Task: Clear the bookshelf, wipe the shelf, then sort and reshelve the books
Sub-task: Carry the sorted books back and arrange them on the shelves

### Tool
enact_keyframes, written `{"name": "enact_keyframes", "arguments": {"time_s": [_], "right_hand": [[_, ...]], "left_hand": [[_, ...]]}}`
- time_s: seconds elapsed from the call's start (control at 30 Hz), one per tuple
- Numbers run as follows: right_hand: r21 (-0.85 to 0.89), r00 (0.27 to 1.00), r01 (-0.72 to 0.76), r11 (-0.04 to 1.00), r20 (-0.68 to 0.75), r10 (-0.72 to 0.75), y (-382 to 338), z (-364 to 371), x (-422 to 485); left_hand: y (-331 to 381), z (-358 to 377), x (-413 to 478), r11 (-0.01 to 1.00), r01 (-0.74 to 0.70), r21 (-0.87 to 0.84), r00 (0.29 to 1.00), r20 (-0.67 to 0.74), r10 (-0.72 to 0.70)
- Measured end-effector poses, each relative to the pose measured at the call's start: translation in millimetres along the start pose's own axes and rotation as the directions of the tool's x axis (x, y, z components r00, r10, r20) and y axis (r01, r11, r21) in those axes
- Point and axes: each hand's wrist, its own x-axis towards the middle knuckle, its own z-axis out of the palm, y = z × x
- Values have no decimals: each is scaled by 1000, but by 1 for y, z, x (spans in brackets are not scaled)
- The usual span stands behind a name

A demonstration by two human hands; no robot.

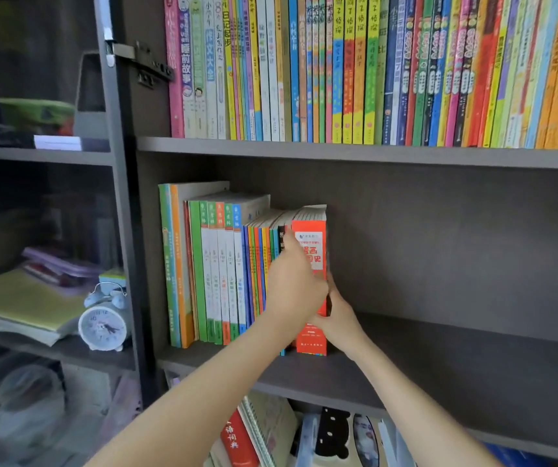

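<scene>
Watching, head view. Frame centre: middle shelf (439, 345), a row of books (217, 271) upright at its left end, tallest leftmost. Red book (311, 247) stands last in the row. Left hand (296, 288) lies fingers-straight on the spines beside it. Right hand (340, 320) clasps the red book's outer edge, low down.

Right of it the board is bare. Top of frame: upper row (372, 69) packed. Bottom: loose pile (271, 433) below.

Judgement: reshelving under way, roughly a third filled. Whether the shelf was wiped, cannot tell.

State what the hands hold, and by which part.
The red book: the right hand grips its lower right edge; the left hand lies across its spine, grip unclear.
</scene>
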Motion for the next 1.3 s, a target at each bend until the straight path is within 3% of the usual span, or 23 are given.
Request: {"name": "enact_keyframes", "arguments": {"time_s": [0.17,0.33,0.4,0.53,0.77,0.93,1.13,1.2,1.3], "right_hand": [[-20,999,34,999,24,-34,9,0,6],[-32,998,48,998,32,-47,10,-3,5],[-61,995,97,993,-30,-99,2,0,5],[-258,921,174,950,-299,-250,-26,13,14],[-306,904,152,940,-341,-257,-19,5,12],[-224,888,100,969,-420,-188,-13,-10,7],[-169,889,53,984,-441,-123,-6,-25,3],[-180,901,47,982,-416,-120,-7,-23,3],[-200,904,44,979,-408,-124,-10,-20,2]], "left_hand": [[-30,1,-24,995,-72,69,996,62,68],[-30,-9,-17,999,21,-48,1000,7,-21],[-28,-6,-13,997,25,-67,1000,-8,-25],[-19,3,-10,999,6,-35,1000,-10,-6],[-13,19,-7,986,151,-68,983,-93,-157],[-4,40,0,976,169,138,971,-192,-141],[-10,59,23,862,134,489,988,-131,-80],[-9,60,31,846,120,520,992,-93,-84],[-5,47,34,911,112,398,993,-78,-88]]}}
